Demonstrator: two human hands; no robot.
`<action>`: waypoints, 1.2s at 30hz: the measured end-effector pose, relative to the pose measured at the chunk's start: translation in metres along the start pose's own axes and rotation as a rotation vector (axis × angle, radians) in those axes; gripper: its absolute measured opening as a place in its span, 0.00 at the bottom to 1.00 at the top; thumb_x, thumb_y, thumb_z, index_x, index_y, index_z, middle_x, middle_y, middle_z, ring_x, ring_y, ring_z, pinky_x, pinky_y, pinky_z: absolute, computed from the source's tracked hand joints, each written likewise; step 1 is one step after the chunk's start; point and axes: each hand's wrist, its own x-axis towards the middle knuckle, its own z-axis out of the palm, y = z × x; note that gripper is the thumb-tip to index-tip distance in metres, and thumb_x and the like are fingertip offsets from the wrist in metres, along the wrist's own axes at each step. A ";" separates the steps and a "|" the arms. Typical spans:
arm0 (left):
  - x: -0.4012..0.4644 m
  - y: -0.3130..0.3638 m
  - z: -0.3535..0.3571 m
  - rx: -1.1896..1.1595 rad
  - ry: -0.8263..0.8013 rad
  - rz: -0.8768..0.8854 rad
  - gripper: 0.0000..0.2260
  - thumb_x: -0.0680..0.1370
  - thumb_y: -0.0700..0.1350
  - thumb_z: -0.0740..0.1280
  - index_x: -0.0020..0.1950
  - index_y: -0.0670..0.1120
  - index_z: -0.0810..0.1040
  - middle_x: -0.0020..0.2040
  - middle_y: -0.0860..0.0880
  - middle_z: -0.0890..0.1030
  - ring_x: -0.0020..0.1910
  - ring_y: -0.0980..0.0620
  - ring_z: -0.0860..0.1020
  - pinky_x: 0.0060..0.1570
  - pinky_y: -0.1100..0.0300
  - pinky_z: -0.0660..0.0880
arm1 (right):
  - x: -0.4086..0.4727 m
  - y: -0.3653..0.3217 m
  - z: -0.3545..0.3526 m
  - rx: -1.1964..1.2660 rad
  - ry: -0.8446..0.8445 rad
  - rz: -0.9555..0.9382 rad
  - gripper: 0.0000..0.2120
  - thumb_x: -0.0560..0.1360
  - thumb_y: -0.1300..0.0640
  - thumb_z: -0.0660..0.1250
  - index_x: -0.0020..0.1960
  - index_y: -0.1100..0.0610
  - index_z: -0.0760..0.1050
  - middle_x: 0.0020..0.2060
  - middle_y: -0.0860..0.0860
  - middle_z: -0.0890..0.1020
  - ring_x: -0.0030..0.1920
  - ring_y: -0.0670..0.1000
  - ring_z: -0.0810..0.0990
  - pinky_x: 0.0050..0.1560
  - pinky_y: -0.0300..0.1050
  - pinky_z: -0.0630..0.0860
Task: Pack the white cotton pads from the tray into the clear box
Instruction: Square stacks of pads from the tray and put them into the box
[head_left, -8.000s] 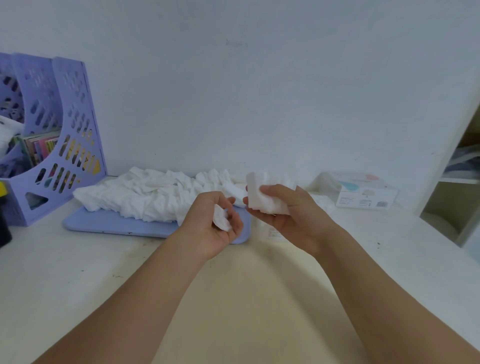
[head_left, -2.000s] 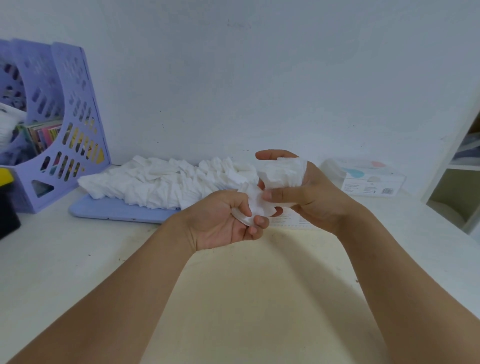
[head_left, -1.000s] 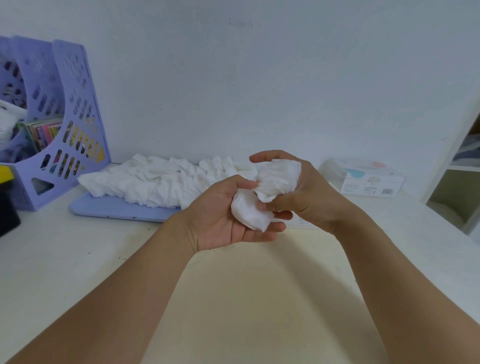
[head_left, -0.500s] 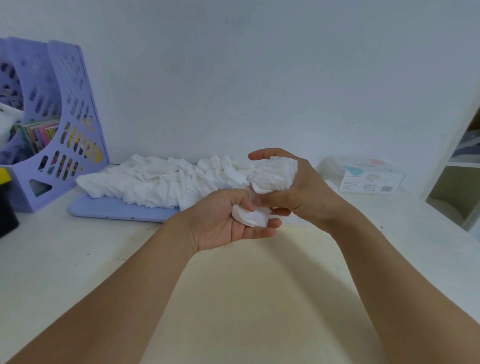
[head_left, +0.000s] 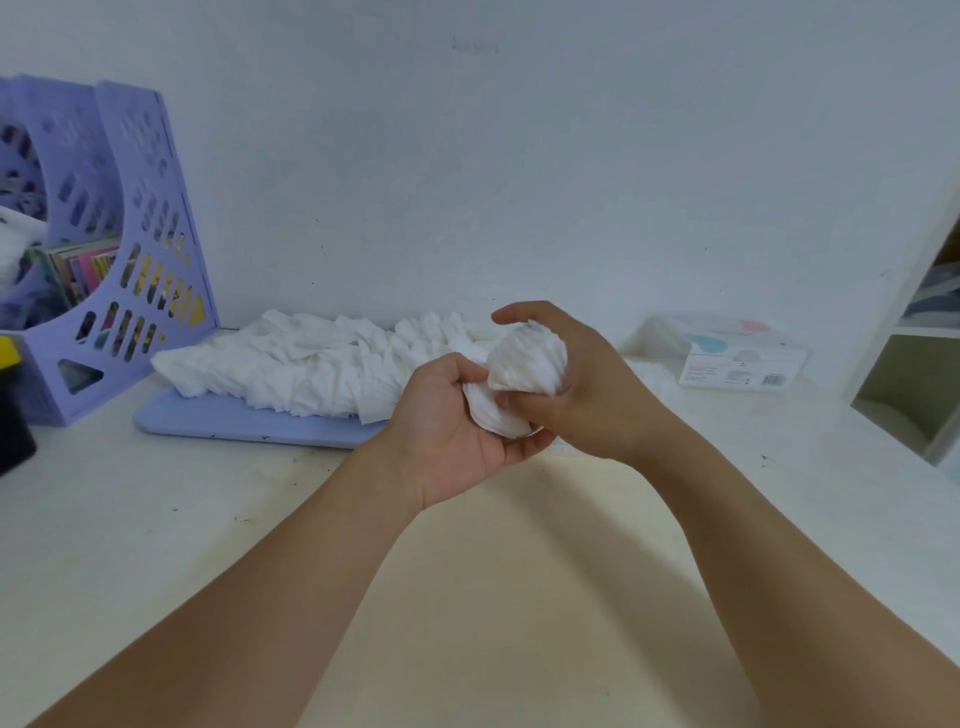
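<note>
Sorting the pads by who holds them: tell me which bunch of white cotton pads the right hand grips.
The fanned stack of white cotton pads, gripped by the right hand; the single pad below lies in the left hand.

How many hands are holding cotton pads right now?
2. The right hand grips a stack of pads; the left hand holds one pad just below it.

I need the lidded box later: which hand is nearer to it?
Right. The right hand sits just left of the clear box; the left hand is farther left, beyond it.
</note>
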 end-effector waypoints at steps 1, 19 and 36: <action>0.000 0.000 0.000 0.022 -0.004 -0.004 0.21 0.75 0.42 0.55 0.65 0.39 0.76 0.62 0.38 0.82 0.57 0.41 0.81 0.61 0.44 0.74 | 0.000 -0.001 0.001 -0.004 -0.006 0.000 0.30 0.71 0.64 0.75 0.69 0.47 0.71 0.52 0.41 0.79 0.51 0.42 0.80 0.51 0.40 0.77; -0.003 -0.001 0.007 0.265 -0.014 0.057 0.26 0.79 0.57 0.64 0.69 0.41 0.75 0.65 0.42 0.81 0.65 0.45 0.79 0.72 0.46 0.69 | -0.003 -0.006 -0.002 0.284 -0.117 0.067 0.36 0.64 0.69 0.82 0.68 0.54 0.74 0.51 0.58 0.85 0.50 0.55 0.87 0.50 0.54 0.85; -0.006 0.004 0.005 0.027 0.033 -0.010 0.24 0.84 0.54 0.59 0.70 0.36 0.72 0.64 0.36 0.80 0.63 0.41 0.81 0.65 0.47 0.75 | -0.002 -0.003 -0.006 0.250 0.024 0.071 0.34 0.67 0.70 0.78 0.68 0.49 0.74 0.51 0.60 0.81 0.49 0.59 0.84 0.51 0.58 0.84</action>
